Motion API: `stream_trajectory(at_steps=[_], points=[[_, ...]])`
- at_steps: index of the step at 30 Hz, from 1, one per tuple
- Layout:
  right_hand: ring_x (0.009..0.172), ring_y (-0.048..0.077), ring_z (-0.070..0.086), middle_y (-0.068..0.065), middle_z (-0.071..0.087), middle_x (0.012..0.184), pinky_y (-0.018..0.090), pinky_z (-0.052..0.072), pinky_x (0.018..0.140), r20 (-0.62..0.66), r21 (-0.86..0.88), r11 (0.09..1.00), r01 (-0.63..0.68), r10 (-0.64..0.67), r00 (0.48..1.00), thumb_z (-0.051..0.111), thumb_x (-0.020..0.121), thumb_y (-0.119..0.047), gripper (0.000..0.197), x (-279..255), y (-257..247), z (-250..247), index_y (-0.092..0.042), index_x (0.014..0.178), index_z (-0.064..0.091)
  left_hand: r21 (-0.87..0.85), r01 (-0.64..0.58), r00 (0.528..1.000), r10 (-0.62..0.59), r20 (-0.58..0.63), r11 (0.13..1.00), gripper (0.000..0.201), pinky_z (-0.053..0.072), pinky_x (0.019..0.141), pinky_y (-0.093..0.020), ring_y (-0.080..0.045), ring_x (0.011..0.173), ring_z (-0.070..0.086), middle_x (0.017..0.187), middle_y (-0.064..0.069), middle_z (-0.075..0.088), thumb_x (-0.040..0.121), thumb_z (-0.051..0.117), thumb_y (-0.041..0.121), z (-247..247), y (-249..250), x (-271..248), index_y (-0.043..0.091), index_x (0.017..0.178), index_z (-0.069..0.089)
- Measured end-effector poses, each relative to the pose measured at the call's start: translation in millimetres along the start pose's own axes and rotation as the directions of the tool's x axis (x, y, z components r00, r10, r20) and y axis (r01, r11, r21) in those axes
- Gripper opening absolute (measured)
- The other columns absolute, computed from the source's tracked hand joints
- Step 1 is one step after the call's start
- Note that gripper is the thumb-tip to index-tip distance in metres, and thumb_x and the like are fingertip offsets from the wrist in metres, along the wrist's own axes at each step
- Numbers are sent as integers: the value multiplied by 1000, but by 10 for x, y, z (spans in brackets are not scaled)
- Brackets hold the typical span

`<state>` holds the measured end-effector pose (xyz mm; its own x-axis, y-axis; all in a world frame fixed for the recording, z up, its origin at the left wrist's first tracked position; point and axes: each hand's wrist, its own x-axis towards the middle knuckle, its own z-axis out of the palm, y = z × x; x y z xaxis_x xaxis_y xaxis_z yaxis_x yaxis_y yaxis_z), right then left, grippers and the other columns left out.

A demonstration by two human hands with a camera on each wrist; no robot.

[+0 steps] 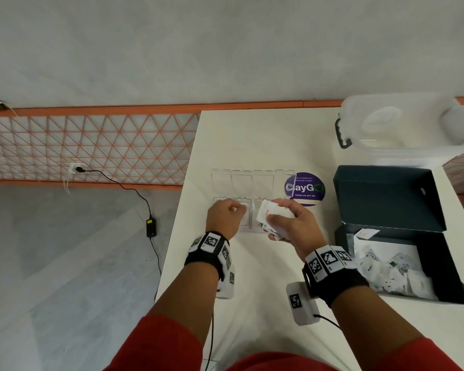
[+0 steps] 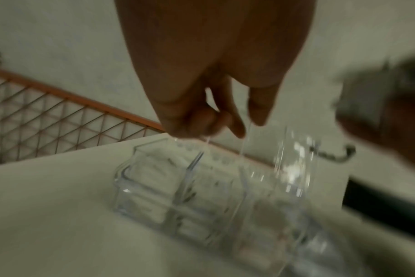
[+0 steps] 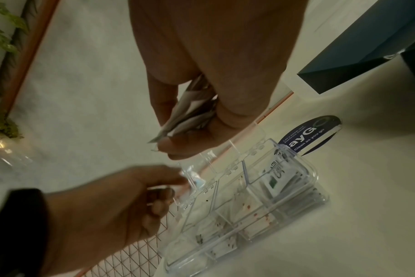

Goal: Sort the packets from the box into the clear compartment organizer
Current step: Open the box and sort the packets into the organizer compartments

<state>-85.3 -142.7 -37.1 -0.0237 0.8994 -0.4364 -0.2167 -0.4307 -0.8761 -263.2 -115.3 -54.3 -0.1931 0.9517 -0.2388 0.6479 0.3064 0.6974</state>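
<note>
Packets point(image 1: 272, 218) fanned in right hand point(image 1: 295, 226), fingers curled round them above organizer point(image 1: 248, 183). Left hand point(image 1: 224, 216) over left compartments, fingers curled, possibly pinching something small.

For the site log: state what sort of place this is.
Probably an office pantry or shared break area. A round sticker on the white table reads "keep our pantries clean, Clean as you go". An orange lattice partition stands behind it, above grey flooring.
</note>
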Motion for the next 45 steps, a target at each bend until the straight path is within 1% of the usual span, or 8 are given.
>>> stream_trajectory(at_steps=[4,9,16,20,25,31,36,45], points=[[71,21,71,9,68,92,33,58,59,38,-15,1000,-6,7,999,72,81,6,27,-45,16,-23,-14,99,71,-409,-49,976,130,174,911,9,46,62,-15,-6,67,61,78,14,67,83,69,37,-99,220,-232,31,90,71],[71,20,72,12,69,93,33,59,58,111,-41,999,3,2,994,73,82,5,27,-128,29,-38,-12,102,70,-403,-131,949,231,212,906,36,54,74,-23,-8,74,61,88,11,64,82,73,13,-128,283,-293,38,107,67],[80,27,72,8,69,99,34,58,61,-2,23,999,42,-42,999,76,79,2,28,-127,-5,-71,-17,99,73,-462,-82,982,152,117,883,22,55,60,-21,-11,66,65,87,0,68,77,68,0,-158,359,-387,20,85,69],[73,21,73,6,71,93,32,57,59,-1,38,996,86,-86,996,77,78,3,27,-128,-32,-49,-18,95,74,-389,-113,957,205,205,914,35,49,63,-18,-8,67,57,78,5,61,76,65,-2,-219,362,-385,29,92,70],[67,16,70,6,71,89,30,55,55,-65,80,992,100,-95,993,80,77,1,27,-112,-74,-39,-19,96,74,-362,-63,956,161,246,930,20,51,60,-21,-7,61,62,64,10,67,74,71,-1,-247,357,-388,19,71,67],[76,18,74,3,72,93,30,57,59,-130,152,987,59,-40,991,76,82,-1,23,-123,-66,-158,-16,99,71,-464,-3,998,33,57,886,20,49,64,-14,-6,72,68,74,6,73,74,75,4,-229,256,-315,24,70,72],[82,22,73,8,68,103,31,57,62,-145,175,984,40,-15,989,75,84,-2,23,-126,-70,-262,-15,102,70,-416,90,993,-112,-30,905,15,57,74,-31,-15,73,69,75,1,73,69,77,7,-75,212,-277,19,76,70],[79,23,73,9,67,106,32,58,62,-173,144,989,23,2,985,76,83,-3,25,-92,-46,-309,-14,104,69,-155,17,1000,-18,-8,988,19,50,76,-17,-13,86,65,96,0,70,81,69,5,211,241,-184,17,95,73]])
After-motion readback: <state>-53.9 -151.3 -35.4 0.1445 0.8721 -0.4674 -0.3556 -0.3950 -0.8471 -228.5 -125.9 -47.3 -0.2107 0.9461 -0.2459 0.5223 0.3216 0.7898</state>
